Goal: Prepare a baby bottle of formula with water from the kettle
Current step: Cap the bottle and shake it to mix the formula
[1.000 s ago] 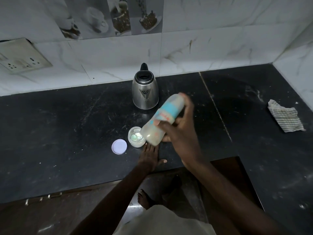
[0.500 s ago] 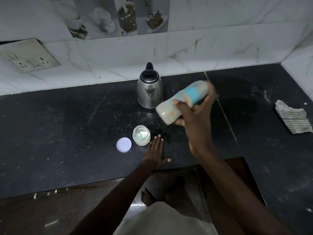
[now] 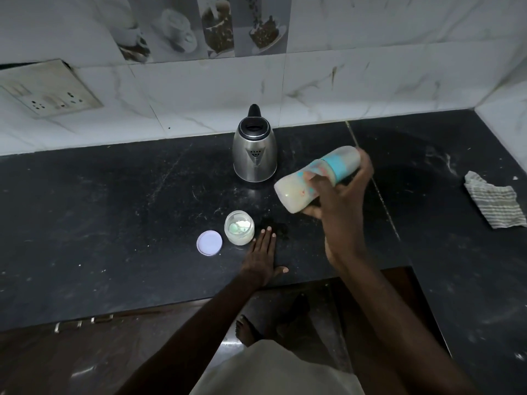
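Observation:
My right hand (image 3: 339, 206) grips a baby bottle (image 3: 296, 192) in the air, tilted almost flat, its milky base pointing left and its capped blue-collared top to the upper right. The bottle hangs just right of a steel kettle (image 3: 254, 155) that stands near the back wall. My left hand (image 3: 263, 252) rests flat on the black counter (image 3: 114, 212), fingers straight. Right beside its fingertips stands an open formula jar (image 3: 239, 228) with a green scoop inside. The jar's round lid (image 3: 209, 242) lies flat to the left of the jar.
A striped cloth (image 3: 493, 201) lies crumpled at the counter's right side. A socket plate (image 3: 48, 89) is on the tiled wall at the left. The counter's front edge steps back near my body, with floor and my foot (image 3: 248, 332) below.
The bottle has swung up and to the right, from over the jar to beside the kettle, and lies flatter. My left hand has stayed flat on the counter.

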`<action>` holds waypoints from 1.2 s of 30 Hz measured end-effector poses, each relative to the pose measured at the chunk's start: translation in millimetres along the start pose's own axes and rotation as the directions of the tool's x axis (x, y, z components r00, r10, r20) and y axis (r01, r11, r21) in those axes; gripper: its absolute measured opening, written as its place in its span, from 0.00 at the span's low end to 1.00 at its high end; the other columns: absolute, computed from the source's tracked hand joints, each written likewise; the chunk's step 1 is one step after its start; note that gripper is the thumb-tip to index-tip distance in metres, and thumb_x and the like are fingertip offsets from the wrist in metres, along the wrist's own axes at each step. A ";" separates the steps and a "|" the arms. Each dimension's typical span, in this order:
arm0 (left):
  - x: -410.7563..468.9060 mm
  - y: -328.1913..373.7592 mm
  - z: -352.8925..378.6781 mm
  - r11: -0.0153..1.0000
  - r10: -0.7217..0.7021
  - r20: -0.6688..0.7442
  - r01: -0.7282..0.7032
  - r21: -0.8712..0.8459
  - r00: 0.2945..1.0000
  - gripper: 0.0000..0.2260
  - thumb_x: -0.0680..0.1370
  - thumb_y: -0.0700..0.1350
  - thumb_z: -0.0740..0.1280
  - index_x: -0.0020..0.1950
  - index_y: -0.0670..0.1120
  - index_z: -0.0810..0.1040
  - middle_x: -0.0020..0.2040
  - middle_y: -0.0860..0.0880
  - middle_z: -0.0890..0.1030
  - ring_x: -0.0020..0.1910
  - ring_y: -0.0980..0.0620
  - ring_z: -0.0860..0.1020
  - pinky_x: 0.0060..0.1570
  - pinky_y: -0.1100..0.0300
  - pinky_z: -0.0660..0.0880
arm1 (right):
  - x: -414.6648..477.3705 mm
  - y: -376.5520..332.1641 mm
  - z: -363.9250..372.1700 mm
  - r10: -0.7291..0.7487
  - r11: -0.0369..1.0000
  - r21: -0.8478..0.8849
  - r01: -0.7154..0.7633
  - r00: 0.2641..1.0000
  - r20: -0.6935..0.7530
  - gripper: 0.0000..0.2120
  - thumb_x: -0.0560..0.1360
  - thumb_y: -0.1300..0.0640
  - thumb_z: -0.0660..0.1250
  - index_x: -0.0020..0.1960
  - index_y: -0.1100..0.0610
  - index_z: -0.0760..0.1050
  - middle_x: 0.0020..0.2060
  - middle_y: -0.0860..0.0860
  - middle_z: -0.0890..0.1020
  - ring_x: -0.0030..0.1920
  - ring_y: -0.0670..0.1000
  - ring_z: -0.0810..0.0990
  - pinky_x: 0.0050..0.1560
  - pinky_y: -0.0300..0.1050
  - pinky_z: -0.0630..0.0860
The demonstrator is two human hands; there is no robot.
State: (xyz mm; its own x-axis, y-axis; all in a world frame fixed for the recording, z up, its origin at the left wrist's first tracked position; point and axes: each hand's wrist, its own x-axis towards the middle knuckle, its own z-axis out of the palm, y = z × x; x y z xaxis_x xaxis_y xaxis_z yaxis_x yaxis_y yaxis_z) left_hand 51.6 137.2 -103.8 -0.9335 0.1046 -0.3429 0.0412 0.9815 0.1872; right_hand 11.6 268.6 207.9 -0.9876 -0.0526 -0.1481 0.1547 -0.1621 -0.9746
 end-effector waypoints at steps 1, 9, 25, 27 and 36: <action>-0.1 0.3 0.3 1.000 0.000 0.004 0.000 -0.005 1.000 0.50 0.75 0.74 0.48 0.83 0.39 0.45 0.83 0.39 0.42 0.83 0.41 0.43 0.81 0.46 0.48 | -2.8 -0.5 2.4 0.022 1.000 -0.006 -0.022 0.999 0.039 0.39 0.76 0.65 0.74 0.77 0.43 0.57 0.59 0.48 0.78 0.55 0.51 0.86 0.45 0.58 0.86; 1.3 -0.8 2.3 1.000 -0.002 -0.002 0.002 -0.004 1.000 0.49 0.77 0.73 0.57 0.84 0.40 0.45 0.84 0.39 0.43 0.83 0.41 0.44 0.81 0.46 0.46 | -8.0 6.1 14.1 0.053 0.999 0.006 -0.053 0.995 0.083 0.38 0.76 0.66 0.73 0.76 0.42 0.58 0.62 0.53 0.78 0.57 0.54 0.85 0.45 0.59 0.86; -0.6 -3.9 1.8 1.000 0.001 0.000 -0.001 0.003 1.000 0.49 0.77 0.72 0.57 0.84 0.40 0.45 0.84 0.39 0.45 0.83 0.40 0.47 0.80 0.45 0.49 | -6.1 9.2 7.7 0.104 0.993 -0.072 -0.090 0.972 0.211 0.39 0.76 0.66 0.73 0.75 0.40 0.59 0.63 0.53 0.78 0.56 0.52 0.86 0.44 0.55 0.86; -0.4 -3.9 0.1 0.999 0.015 0.009 -0.015 -0.034 1.000 0.48 0.78 0.70 0.61 0.84 0.40 0.47 0.84 0.38 0.47 0.83 0.39 0.48 0.79 0.46 0.43 | -9.6 11.7 8.9 0.139 0.979 -0.187 -0.077 0.928 0.346 0.42 0.74 0.67 0.75 0.76 0.37 0.59 0.65 0.53 0.77 0.57 0.54 0.86 0.47 0.56 0.86; 1.8 -1.9 -4.2 1.000 0.021 0.062 -0.020 -0.015 0.998 0.49 0.79 0.71 0.58 0.83 0.40 0.38 0.82 0.40 0.35 0.82 0.42 0.37 0.81 0.45 0.48 | 15.0 -32.1 0.1 -0.049 0.991 -0.095 0.097 0.908 0.416 0.46 0.75 0.71 0.73 0.79 0.40 0.55 0.68 0.56 0.74 0.61 0.60 0.84 0.52 0.62 0.85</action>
State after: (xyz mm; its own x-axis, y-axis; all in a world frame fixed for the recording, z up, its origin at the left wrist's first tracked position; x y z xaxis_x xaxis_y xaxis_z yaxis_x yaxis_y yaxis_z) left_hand 48.3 134.8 -100.9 -0.9084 0.1350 -0.3956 0.0548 0.9767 0.2075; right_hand -8.2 272.9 237.0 -0.8932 -0.4493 -0.0166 0.0549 -0.0724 -0.9959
